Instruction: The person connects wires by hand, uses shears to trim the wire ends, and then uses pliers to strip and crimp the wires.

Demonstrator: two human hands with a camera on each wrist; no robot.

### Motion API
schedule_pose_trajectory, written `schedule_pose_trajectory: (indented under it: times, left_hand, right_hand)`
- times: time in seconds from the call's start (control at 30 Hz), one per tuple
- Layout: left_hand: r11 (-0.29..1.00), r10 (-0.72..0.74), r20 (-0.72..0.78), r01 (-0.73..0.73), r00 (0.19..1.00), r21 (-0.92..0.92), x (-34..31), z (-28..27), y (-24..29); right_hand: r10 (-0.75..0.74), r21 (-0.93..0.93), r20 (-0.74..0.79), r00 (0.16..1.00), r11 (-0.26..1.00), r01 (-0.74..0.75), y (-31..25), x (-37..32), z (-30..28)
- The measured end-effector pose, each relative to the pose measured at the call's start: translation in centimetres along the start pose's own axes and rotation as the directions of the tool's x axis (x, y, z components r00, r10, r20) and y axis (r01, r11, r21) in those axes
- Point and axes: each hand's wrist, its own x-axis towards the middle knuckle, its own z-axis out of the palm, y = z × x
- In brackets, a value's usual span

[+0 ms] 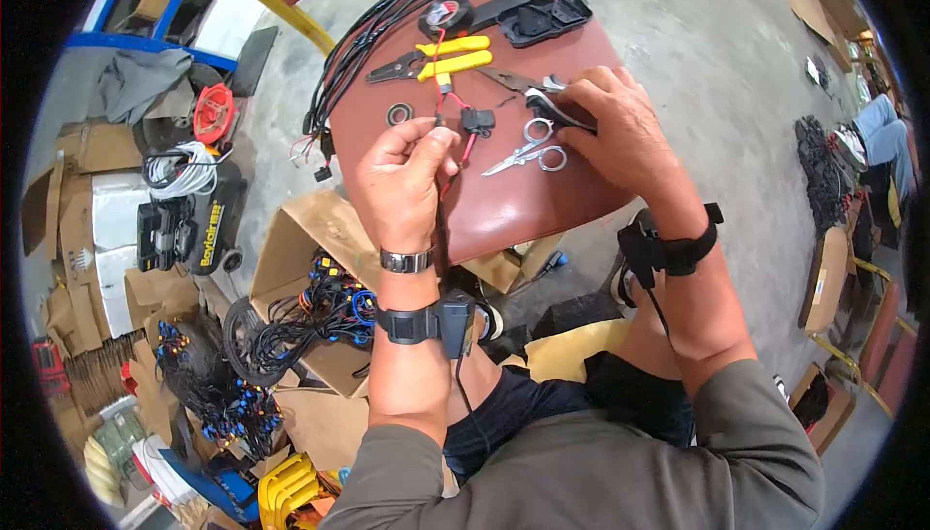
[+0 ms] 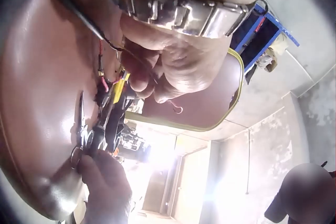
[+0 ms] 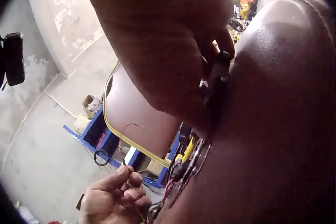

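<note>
My left hand (image 1: 399, 186) pinches the end of a thin dark cable (image 1: 442, 230) between thumb and forefinger, over a brown padded seat (image 1: 572, 205). A red wire lead with a black fuse holder (image 1: 477, 122) lies just beyond those fingertips. At the right side of the seat, my right hand (image 1: 625, 133) grips the black-and-white handles of pliers (image 1: 536, 96), whose jaws point left. Small silver scissors (image 1: 528, 150) rest between the two hands. Behind them lie yellow-handled wire strippers (image 1: 455, 57). In the right wrist view, the hand's own shadowed back hides most of the pliers.
A roll of black tape (image 1: 446, 15), a black tray (image 1: 544, 20) and a metal ring (image 1: 399, 113) sit on the seat. Black cables (image 1: 341, 75) run along its left edge. Below stands a cardboard box (image 1: 310, 230) with tangled wiring.
</note>
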Motion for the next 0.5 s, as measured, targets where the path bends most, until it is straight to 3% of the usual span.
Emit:
schedule_pose_trajectory:
  times: [0.1, 0.2, 0.23, 0.3, 0.37, 0.43, 0.5]
  left_hand:
    - [0.999, -0.047, -0.016, 0.047, 0.999, 0.009, 0.0, 0.2, 0.3]
    - [0.998, -0.055, -0.006, 0.055, 0.998, -0.034, 0.1, 0.2, 0.4]
    - [0.998, -0.052, -0.011, 0.052, 0.999, -0.023, 0.1, 0.3, 0.4]
    - [0.999, -0.045, -0.019, 0.045, 0.999, -0.001, 0.0, 0.4, 0.5]
    - [0.997, -0.058, -0.01, 0.057, 0.998, -0.053, 0.1, 0.3, 0.3]
    - [0.993, -0.063, -0.004, 0.063, 0.998, -0.099, 0.2, 0.3, 0.4]
    - [0.989, -0.068, 0.0, 0.068, 0.998, -0.134, 0.1, 0.5, 0.6]
  right_hand:
    - [-0.011, 0.041, -0.051, 0.999, 0.999, 0.013, 0.5, 0.0, 0.3]
    - [0.1, 0.172, 0.025, 0.995, 0.98, -0.103, 0.6, 0.3, -0.4]
    - [0.205, 0.299, 0.075, 0.976, 0.929, -0.219, 0.6, 0.5, -0.7]
    - [0.378, 0.51, 0.212, 0.901, 0.744, -0.432, 0.4, 0.7, -1.3]
    - [0.393, 0.819, 0.212, 0.895, 0.428, -0.383, 1.0, 0.4, -0.9]
    - [0.362, 0.977, 0.197, 0.911, 0.004, -0.212, 0.2, 0.7, -1.0]
    - [0.285, 0.96, 0.277, 0.918, -0.132, -0.248, -1.8, 0.9, -1.8]
